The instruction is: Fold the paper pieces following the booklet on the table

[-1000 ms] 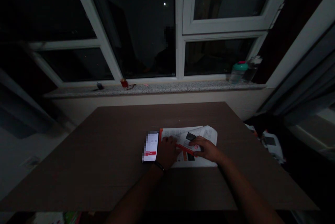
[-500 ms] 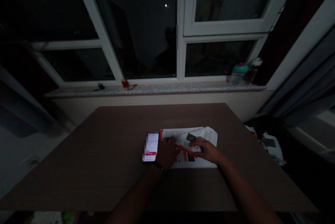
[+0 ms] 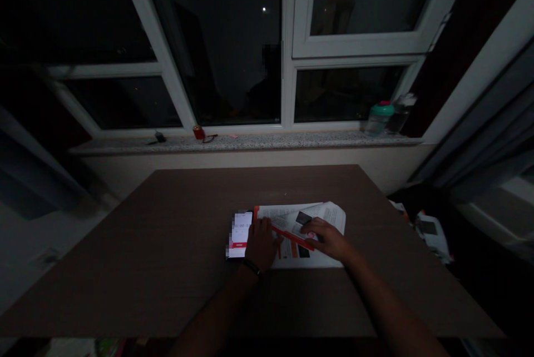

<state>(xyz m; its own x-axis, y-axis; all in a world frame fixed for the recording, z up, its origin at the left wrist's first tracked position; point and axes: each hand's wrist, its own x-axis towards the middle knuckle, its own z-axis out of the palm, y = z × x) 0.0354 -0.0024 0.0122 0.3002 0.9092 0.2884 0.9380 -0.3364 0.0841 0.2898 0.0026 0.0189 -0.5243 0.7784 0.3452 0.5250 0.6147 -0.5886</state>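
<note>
A printed newspaper lies on the table, its upper part folded over in a slanting flap with a red strip along the edge. My left hand rests on the paper's left side, fingers stretched out and palm down, a dark band on the wrist. On the flap, my right hand has its fingers on top and its thumb by the red edge, gripping it. A phone with a lit screen lies just left of my left hand, which partly covers its right edge.
The brown wooden table stands below a window. Along the stone sill are a small red jar, a teal-lidded bottle and a second clear bottle. More printed papers lie beyond the table's right edge.
My left hand has slid left, closer to the phone, and more of the flap's red edge shows. My right hand has stayed nearly in place on the flap.
</note>
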